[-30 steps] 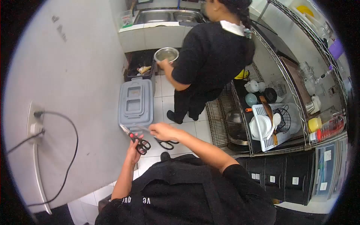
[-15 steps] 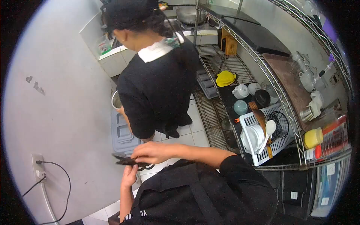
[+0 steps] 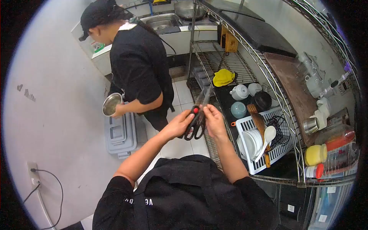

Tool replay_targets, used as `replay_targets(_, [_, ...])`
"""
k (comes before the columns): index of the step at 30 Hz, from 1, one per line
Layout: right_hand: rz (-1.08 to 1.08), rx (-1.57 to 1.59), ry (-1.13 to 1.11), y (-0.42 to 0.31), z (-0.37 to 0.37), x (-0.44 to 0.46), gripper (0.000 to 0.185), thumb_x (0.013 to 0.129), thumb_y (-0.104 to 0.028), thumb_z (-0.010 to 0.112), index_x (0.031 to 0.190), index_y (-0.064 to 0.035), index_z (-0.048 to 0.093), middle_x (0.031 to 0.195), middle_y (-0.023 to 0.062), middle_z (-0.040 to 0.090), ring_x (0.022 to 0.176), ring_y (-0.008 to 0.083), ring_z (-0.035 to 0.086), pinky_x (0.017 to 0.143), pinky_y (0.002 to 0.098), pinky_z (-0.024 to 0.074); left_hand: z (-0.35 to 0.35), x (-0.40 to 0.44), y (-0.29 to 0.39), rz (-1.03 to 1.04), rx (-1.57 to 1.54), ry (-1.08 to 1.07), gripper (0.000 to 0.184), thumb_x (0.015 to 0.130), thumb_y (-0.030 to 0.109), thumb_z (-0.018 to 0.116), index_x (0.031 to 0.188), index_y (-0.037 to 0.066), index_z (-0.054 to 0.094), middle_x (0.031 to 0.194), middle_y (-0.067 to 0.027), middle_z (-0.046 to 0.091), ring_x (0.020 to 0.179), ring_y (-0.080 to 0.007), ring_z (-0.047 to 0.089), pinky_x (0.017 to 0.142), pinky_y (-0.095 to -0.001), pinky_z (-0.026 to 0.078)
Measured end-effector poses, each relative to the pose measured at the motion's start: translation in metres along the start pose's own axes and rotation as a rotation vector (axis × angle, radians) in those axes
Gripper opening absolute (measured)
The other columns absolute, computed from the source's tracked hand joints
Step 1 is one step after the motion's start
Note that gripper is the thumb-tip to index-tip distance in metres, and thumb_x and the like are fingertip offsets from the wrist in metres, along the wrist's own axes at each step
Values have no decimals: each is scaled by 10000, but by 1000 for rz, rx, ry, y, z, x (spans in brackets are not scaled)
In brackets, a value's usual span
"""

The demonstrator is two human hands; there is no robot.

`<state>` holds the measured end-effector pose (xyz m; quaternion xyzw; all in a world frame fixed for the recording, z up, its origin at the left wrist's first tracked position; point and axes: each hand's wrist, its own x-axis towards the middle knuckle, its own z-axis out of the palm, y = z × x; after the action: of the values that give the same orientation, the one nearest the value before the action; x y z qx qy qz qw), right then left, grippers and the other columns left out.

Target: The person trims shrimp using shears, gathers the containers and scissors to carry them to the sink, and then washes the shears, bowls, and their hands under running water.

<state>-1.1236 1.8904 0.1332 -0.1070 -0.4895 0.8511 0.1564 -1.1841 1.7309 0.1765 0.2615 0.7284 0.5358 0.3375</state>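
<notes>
A pair of scissors (image 3: 199, 122) with black handles and a red pivot is held in front of my chest. Its blades point away from me, slightly parted and a little blurred. My left hand (image 3: 179, 125) grips it on the left, beside the pivot and handle loops. On the other side, the fingers of my right hand (image 3: 214, 121) pinch it near the base of the blades. The handle loops hang between both hands.
A co-worker in black (image 3: 138, 69) stands ahead at left, holding a metal bowl (image 3: 112, 105) above a grey lidded bin (image 3: 129, 132). At right, a wire shelf holds a white dish rack (image 3: 251, 167), a teapot (image 3: 240, 92) and a yellow cloth-like item (image 3: 224, 78).
Both hands have moved right with the scissors, whose blades now point forward instead of left. The co-worker appears farther left, and more of the bowl shows. My view has shifted.
</notes>
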Motion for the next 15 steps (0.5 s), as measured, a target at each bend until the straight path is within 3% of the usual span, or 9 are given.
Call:
replay_targets(3, [-4, 46, 136, 6, -24, 12, 136, 913, -94, 501, 1001, 0, 548, 977, 93, 610, 898, 150, 578, 841, 287, 452, 12, 40, -21, 86, 27, -7, 572, 879, 434, 523, 1195, -36, 447, 824, -100, 567, 685, -141, 545, 566, -282, 435])
replay_targets(5, [5, 71, 225, 6, -29, 18, 109, 909, -93, 506, 965, -6, 541, 947, 79, 605, 874, 144, 568, 822, 283, 447, 5, 48, 0, -87, 49, -240, 630, 848, 386, 590, 1273, -38, 399, 1086, -173, 555, 973, -200, 535, 842, -295, 421])
replay_targets(11, [35, 11, 308, -4, -23, 49, 102, 900, -85, 522, 966, -9, 542, 924, 59, 601, 860, 124, 560, 807, 264, 441, -8, 103, -25, 26, 49, -245, 641, 799, 287, 658, 1264, -56, 382, 1067, -165, 562, 926, -178, 547, 771, -276, 445])
replay_targets(15, [44, -51, 319, 2, -31, 80, 179, 891, -98, 539, 1038, 4, 544, 958, 52, 604, 893, 123, 559, 836, 256, 425, -19, 132, -25, -30, -121, -327, 586, 807, 241, 647, 1244, -56, 394, 1030, -154, 578, 892, -173, 559, 727, -281, 459])
